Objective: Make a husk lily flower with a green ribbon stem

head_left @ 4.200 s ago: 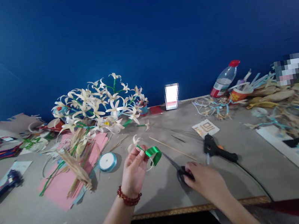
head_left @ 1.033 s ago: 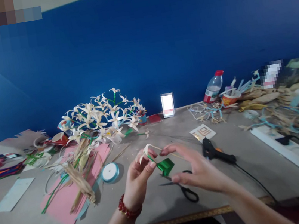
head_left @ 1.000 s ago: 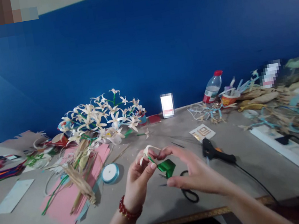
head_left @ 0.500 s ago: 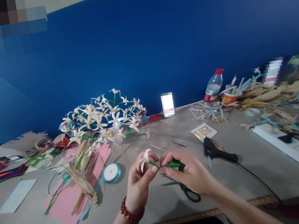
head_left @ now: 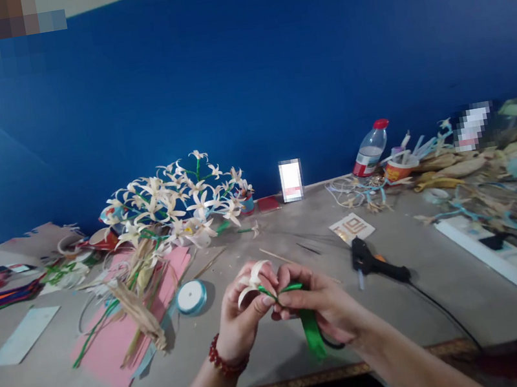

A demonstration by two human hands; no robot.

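Pinched between the thumb and fingers of my left hand (head_left: 239, 317) is a white handmade flower (head_left: 254, 278) with curled petals and a short green stem. My right hand (head_left: 327, 303) meets it fingertip to fingertip, closed on a green tape strip (head_left: 313, 335). One end of the strip runs up to the stem, and its wide loose part hangs below my right palm. Where the tape touches the stem is partly covered by my fingertips. Under my right hand, the dark handle of the scissors (head_left: 332, 343) just shows; their blades are hidden.
A bunch of similar white flowers (head_left: 201, 202) stands at the back. Left of my hands lie a ribbon spool (head_left: 191, 297) and pink paper (head_left: 95, 356) under dried husks. A hot glue gun (head_left: 378, 266) with its cord and a white power strip (head_left: 501, 273) lie to the right.
The green tape's loose part now hangs down below my right hand, where before it lay within the fingers. My hands have drawn slightly closer together, and the scissors are more covered.
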